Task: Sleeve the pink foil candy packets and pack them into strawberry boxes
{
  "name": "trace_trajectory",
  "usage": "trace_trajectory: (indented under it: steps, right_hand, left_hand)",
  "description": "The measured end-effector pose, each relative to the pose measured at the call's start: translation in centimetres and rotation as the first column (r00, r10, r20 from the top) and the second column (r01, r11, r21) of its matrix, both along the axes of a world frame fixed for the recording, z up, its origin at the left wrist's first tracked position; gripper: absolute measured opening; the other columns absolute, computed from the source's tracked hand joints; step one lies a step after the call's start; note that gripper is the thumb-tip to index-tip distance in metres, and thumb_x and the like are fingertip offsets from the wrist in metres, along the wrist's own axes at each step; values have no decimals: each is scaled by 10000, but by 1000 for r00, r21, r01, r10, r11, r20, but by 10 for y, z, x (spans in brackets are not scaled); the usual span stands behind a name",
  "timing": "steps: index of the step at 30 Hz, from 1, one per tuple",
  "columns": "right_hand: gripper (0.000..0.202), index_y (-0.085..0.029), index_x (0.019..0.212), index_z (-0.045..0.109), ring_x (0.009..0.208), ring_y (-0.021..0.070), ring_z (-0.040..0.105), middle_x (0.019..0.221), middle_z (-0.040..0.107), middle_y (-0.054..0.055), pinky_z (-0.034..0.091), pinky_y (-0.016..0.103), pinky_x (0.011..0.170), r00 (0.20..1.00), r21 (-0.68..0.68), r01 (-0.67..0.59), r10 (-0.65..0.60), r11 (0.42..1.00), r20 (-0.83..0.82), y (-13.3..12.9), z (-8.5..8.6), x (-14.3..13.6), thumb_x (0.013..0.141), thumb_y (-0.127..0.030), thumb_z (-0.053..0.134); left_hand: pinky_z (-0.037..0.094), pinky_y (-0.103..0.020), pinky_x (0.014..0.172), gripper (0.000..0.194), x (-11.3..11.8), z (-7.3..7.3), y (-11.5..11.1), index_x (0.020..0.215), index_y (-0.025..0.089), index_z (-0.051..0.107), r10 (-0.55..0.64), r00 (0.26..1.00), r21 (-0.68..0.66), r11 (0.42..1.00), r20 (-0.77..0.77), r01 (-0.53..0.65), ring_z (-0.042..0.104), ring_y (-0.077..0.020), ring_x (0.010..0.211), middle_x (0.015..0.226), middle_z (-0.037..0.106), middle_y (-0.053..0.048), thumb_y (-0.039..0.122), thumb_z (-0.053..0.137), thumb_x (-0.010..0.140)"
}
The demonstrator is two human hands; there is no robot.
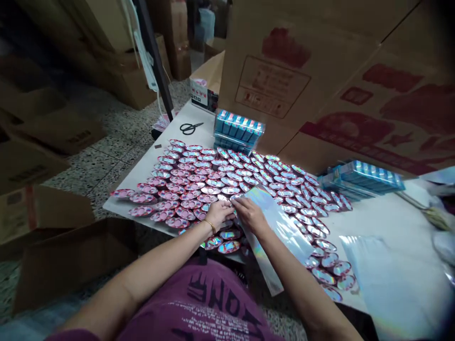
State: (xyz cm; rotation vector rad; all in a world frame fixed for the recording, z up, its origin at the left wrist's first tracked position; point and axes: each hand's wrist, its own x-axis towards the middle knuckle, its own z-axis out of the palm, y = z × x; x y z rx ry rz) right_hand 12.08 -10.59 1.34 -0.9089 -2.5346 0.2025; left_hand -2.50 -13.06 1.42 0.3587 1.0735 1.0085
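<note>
Left hand: we see the left hand [220, 214] with its fingers bent and drawn together, tips toward the right; what they pinch is too small for us to tell.
Right hand: we see the right hand [250, 217] just beside it, its fingers curled and clamped on the clear plastic sheet [284, 225].
Clear plastic sheet: we find it under the right fingers, spreading to the right of them over the goods, while a narrow part slants down on the near side of that hand, past the edge of the counter [384, 213].
Fingertips: we see both sets nearly meeting above the goods; whether they touch, we cannot tell.
Shiny pieces: we have rows of pink-and-silver shiny pieces [215, 175] all around the fingers, with the pinker tops to the left and the more silvery ones beyond and to the right.
Blue boxes: we see one wrapped stack of blue boxes [240, 129] straight beyond the fingers, and another stack [368, 176] well to their right.
Scissors: we see the scissors [195, 127] lying beyond the fingers and to the left, well apart from them.
Spare plastic: we see more clear plastic [387, 279] to the right of the fingers, at the near side.
Big carton: we have a printed carton [337, 61] standing beyond the fingers, behind both stacks.
Wrist: we wear a bracelet [212, 227] just behind the left fingers.
</note>
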Motion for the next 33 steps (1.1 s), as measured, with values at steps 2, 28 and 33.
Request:
trace_trajectory:
  steps: [2, 28, 33]
  right_hand:
    - [343, -208, 1180, 514, 965, 191, 542, 1079, 592, 99, 475, 364, 832, 999, -35, 33, -32, 999, 3, -2, -12, -2, 859, -169, 399]
    - [177, -211, 807, 661, 736, 155, 551, 769, 608, 48, 425, 276, 665, 986, -508, -164, 118, 846, -122, 45, -31, 22, 820, -325, 526]
    - [186, -218, 882, 648, 846, 176, 557, 884, 632, 66, 423, 317, 763, 995, -396, -83, 52, 915, -88, 30, -31, 27, 846, -295, 483]
  left_hand:
    - [489, -195, 599, 234, -7, -7, 1, 707, 110, 588, -22, 999, -34, 999, 35, 23, 555, -55, 568, 634, 587, 7, 179, 751, 555]
    - [382, -181, 467, 168, 15, -52, -15, 732, 117, 669, 63, 848, 49, 998, -525, -44, 473, -69, 462, 531, 580, 27, 256, 602, 665]
    - [396, -178, 447, 135, 18, -47, -14, 729, 121, 653, 47, 854, -15, 998, -518, -64, 469, -63, 439, 538, 579, 32, 226, 588, 675]
